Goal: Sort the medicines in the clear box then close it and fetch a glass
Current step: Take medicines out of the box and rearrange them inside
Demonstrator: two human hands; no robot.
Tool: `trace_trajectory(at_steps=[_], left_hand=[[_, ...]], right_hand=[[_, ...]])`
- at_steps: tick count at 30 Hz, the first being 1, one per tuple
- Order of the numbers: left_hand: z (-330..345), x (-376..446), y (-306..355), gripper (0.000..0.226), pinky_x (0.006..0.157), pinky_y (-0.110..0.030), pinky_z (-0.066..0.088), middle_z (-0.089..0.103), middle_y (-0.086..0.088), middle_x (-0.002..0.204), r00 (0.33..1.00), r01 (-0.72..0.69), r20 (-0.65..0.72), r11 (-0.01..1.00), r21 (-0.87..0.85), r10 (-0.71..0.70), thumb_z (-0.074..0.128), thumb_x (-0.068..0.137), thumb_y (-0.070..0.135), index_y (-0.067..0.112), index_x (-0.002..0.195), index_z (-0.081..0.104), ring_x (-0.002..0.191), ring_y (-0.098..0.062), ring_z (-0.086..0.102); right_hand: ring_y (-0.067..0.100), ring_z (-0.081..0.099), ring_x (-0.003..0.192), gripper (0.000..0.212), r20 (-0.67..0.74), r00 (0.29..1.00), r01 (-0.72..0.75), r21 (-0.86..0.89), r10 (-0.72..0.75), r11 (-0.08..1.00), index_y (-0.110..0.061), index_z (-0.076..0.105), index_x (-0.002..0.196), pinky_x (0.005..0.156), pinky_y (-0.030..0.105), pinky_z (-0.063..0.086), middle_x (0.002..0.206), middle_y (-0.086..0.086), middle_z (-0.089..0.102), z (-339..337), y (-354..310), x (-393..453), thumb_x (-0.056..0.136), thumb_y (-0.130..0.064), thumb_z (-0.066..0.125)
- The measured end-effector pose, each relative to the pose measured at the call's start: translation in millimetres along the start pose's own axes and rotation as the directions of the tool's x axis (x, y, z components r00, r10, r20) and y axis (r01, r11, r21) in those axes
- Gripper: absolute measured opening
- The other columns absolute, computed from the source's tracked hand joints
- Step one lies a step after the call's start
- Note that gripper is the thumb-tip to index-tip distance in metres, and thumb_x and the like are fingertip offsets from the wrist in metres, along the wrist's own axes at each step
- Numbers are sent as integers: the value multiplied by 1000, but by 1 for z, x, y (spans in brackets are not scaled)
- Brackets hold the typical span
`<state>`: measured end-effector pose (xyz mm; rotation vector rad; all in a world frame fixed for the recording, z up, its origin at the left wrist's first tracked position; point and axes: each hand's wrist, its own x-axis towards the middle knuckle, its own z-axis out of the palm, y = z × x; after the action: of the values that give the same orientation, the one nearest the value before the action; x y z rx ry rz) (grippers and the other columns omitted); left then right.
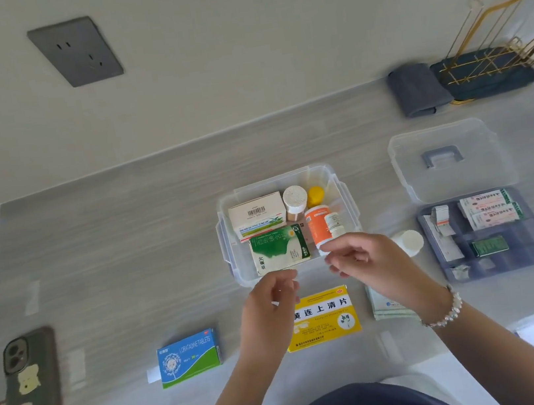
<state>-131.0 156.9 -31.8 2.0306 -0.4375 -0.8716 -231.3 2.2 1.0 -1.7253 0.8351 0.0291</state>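
At frame centre the clear box point(288, 223) stands open on the surface, holding two cartons, three small bottles and an orange bottle point(322, 228). The right hand point(367, 256) pinches the orange bottle's near end; the left hand point(270, 302) hovers loosely curled, holding nothing. Advice: seat the bottle beside the cartons, leaving room for the yellow carton point(324, 318) and blue carton point(189, 356) at lower centre. The lid point(450, 161) lies at right.

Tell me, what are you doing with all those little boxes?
A person is sorting medicines into a clear box on the counter. The right hand pinches the orange bottle at the box's near edge; the left hand hovers beside it, holding nothing visible. The lid lies off to the right. A yellow box and blue box wait outside.
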Motion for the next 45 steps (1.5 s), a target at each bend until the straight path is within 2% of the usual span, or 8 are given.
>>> trace_trajectory(at_steps=[4, 7, 10, 14, 21, 30, 34, 45], left_hand=[[8, -7, -41, 18, 63, -2, 38, 58, 4, 112, 996, 86, 21, 985, 148, -90, 47, 92, 22, 33, 103, 56, 98, -6, 57], [15, -6, -63, 36, 68, -16, 39, 43, -4, 129, 961, 243, 83, 951, 190, -262, 48, 91, 28, 22, 127, 47, 104, -12, 48], [19, -4, -72, 33, 55, -16, 36, 53, -2, 120, 932, 316, 129, 933, 172, -340, 48, 90, 25, 20, 122, 50, 84, -10, 53], [20, -5, -75, 20, 62, -26, 46, 68, 11, 90, 938, 285, 185, 956, 67, -292, 47, 90, 18, 28, 97, 63, 72, -12, 59], [12, -16, -62, 22, 64, -7, 45, 70, 8, 104, 980, 137, 143, 990, 19, -138, 55, 90, 17, 28, 108, 64, 92, -5, 64], [-23, -32, -16, 31, 63, 2, 44, 63, 12, 98, 989, -124, -74, 990, 75, 129, 64, 85, 22, 34, 114, 62, 82, 5, 63], [-34, -21, 4, 30, 64, 2, 43, 62, 9, 96, 974, -178, -140, 983, 35, 181, 65, 84, 20, 31, 112, 63, 85, 16, 58], [-33, 41, 23, 18, 54, 2, 38, 67, 6, 93, 976, -100, -182, 989, 111, 119, 62, 86, 22, 25, 102, 68, 73, 5, 59]], right_hand=[[3, 65, 80, 19, -76, 992, -118, -217, 104, 969, -21, 71, 99, 66, 3, 44, 92, -4, 73, 14, 34, -14, 84, -15, 61], [14, 62, 101, 27, -85, 963, -269, -373, 256, 888, -11, 64, 112, 81, 21, 46, 112, 3, 68, 30, 64, -15, 87, -19, 57], [21, 62, 101, 29, -86, 941, -332, -421, 327, 844, -9, 61, 113, 83, 30, 47, 111, 8, 67, 43, 81, -15, 87, -20, 54], [15, 61, 72, 24, -65, 937, -343, -366, 344, 865, -14, 65, 105, 56, 20, 43, 89, 4, 71, 53, 91, -17, 84, -20, 55], [20, 67, 87, 19, -164, 928, -362, -193, 334, 912, -19, 66, 98, 74, 31, 52, 94, 4, 73, 50, 87, -26, 79, -22, 64], [1, 65, 66, 22, -332, 929, -167, 17, 163, 986, -31, 66, 93, 54, 10, 42, 80, -13, 70, 22, 40, -52, 74, -23, 73], [-4, 65, 67, 23, -347, 935, -80, 9, 78, 997, -34, 65, 95, 56, 8, 43, 82, -16, 70, 13, 16, -40, 75, -26, 73], [8, 60, 70, 25, -297, 955, -66, -235, -7, 970, -17, 68, 99, 60, 18, 42, 76, -10, 62, -3, -9, 47, 75, -24, 73]])
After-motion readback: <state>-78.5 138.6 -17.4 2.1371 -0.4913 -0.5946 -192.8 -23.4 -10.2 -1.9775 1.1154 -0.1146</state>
